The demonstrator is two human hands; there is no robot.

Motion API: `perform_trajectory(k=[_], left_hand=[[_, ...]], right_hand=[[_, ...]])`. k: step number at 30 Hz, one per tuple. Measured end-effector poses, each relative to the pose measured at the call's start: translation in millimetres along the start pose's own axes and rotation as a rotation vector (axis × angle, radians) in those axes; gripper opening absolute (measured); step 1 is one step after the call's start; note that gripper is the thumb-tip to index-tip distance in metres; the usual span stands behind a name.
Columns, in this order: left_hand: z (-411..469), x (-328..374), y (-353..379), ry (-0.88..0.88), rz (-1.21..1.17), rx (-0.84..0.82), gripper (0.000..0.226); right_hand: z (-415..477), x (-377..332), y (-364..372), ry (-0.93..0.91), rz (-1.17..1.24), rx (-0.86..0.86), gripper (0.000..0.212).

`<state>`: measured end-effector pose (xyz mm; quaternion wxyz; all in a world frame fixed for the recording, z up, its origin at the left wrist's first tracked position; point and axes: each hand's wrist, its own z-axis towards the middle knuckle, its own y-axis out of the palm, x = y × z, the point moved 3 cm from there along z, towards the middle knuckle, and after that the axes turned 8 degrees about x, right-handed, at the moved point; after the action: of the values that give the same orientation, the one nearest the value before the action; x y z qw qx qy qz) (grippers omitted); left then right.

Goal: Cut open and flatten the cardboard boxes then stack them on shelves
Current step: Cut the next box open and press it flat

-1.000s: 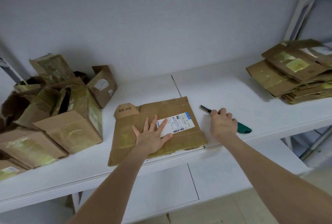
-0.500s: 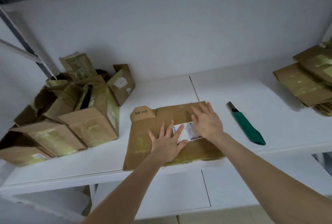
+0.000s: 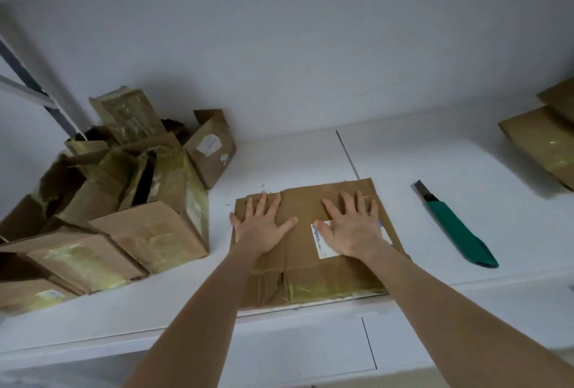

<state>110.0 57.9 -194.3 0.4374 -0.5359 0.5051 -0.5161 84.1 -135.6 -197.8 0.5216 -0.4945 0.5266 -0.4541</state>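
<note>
Brown cardboard at far left: a heap of unflattened boxes [image 3: 124, 201] on the white shelf [image 3: 435, 154], many faces glazed with yellowish tape, several flaps gaping. At the back of the heap, a small box [image 3: 211, 151] tilted against the others, with a pale label on its side, print too blurred to read. Behind the heap, a grey shelf upright [image 3: 31, 83] slanting up the wall.

Centre of the shelf, at the front: the flattened box [image 3: 310, 263], lying flat, near edge at the shelf's front lip, creased and taped along the near side. Left hand [image 3: 264, 226] palm down on its left part, fingers straight and spread, thumb out to the right, gripping nothing, only pressing the card. Faint print on the card near the little finger, not legible. Right hand [image 3: 354, 229] likewise flat and spread on the right part, holding nothing, palm over a white shipping label [image 3: 324, 241]. Blue print along the label's left edge, too soft to read.

Right of the box, apart from it and from both hands: a utility knife [image 3: 456, 229] with a green handle, short blade out and pointing away toward the wall, lying loose on the shelf. Far right, partly cut off by the frame: a stack of flattened boxes [image 3: 540, 139], taped faces up. Below, a lower white shelf [image 3: 279, 353].
</note>
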Motion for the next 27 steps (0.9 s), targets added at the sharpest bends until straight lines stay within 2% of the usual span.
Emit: perform_trajectory(k=[9,15,27], left_hand=[[4.4,0.5,4.2,0.052,0.049,0.082,0.077],[9.3,11.3,4.4,0.128,0.05,0.049,0.063],[9.2,11.3,4.3,0.124,0.068,0.045,0.072]], right_hand=[[31.3,-10.6,3.9,0.012,-0.034,0.02,0.075],[33.8,-10.4,4.5,0.016,-0.037,0.009,0.074],[32.9,-10.7,7.9,0.015,-0.033,0.031,0.075]])
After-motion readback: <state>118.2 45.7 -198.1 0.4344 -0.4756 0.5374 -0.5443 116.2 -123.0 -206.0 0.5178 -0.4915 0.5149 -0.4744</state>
